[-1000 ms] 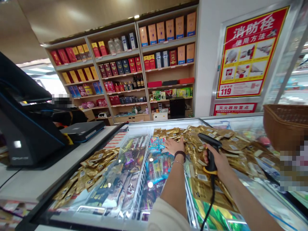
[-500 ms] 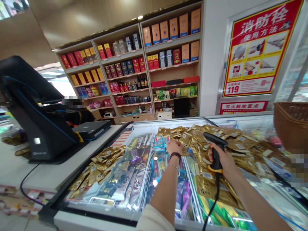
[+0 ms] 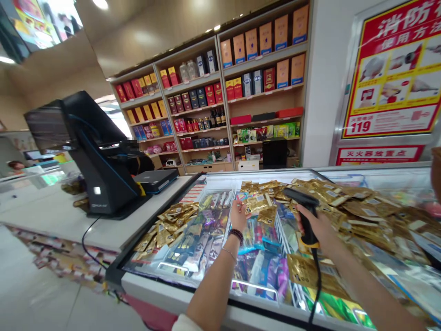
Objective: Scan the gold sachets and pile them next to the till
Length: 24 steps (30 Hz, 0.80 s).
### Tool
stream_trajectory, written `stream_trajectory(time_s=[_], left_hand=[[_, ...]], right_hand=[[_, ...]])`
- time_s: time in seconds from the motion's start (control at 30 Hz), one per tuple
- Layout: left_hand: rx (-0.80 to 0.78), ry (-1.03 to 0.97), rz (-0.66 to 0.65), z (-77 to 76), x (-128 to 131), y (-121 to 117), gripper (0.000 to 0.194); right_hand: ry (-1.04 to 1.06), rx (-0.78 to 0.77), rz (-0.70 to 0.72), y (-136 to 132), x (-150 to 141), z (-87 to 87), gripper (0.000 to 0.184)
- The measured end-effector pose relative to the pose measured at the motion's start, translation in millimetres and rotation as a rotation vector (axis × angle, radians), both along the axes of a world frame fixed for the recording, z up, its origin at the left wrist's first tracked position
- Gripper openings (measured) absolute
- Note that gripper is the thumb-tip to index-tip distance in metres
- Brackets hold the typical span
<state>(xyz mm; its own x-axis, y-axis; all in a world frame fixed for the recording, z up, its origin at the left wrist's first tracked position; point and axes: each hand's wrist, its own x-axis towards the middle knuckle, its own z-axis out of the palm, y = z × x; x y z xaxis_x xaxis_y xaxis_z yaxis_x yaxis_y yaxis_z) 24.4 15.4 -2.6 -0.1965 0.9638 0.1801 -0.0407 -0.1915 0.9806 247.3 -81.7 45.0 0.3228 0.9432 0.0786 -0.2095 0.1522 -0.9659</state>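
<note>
Gripping a black corded barcode scanner (image 3: 308, 216) shut in the right-hand grip (image 3: 320, 225); left-hand grip (image 3: 237, 215) half open, fingertips at a gold sachet (image 3: 257, 203); large sachet heap (image 3: 365, 207) right, small sachet heap (image 3: 168, 220) left, on a chest freezer (image 3: 155, 287).

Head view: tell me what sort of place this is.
Probably a supermarket or convenience-store checkout: a handheld barcode scanner, a till terminal, a glass-topped freezer of packets, and shelves of boxed bottles behind.
</note>
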Motion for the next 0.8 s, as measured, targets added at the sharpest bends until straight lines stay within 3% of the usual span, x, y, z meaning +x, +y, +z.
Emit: stream_trajectory(time_s=[0.13,0.3,0.5,0.8], left_hand=[[0.016,-0.155,-0.023,1.6,-32.8,-0.7,0.025],[0.033,-0.209,-0.04,0.6,-61.6,-2.3,0.031],[0.037,-0.211,-0.071,0.8,-62.7,-1.9,0.024],[0.026,-0.17,-0.04,-0.5,-64.1,-2.1,0.027]], right_hand=[[-0.05,0.002,0.145,5.2,-28.1,1.8,0.043],[-0.177,0.065,0.248,15.6,-55.4,2.1,0.047],[-0.428,0.123,0.293,10.5,-66.5,-1.9,0.049],[-0.541,0.067,0.189,-2.8,-67.1,-4.6,0.044]])
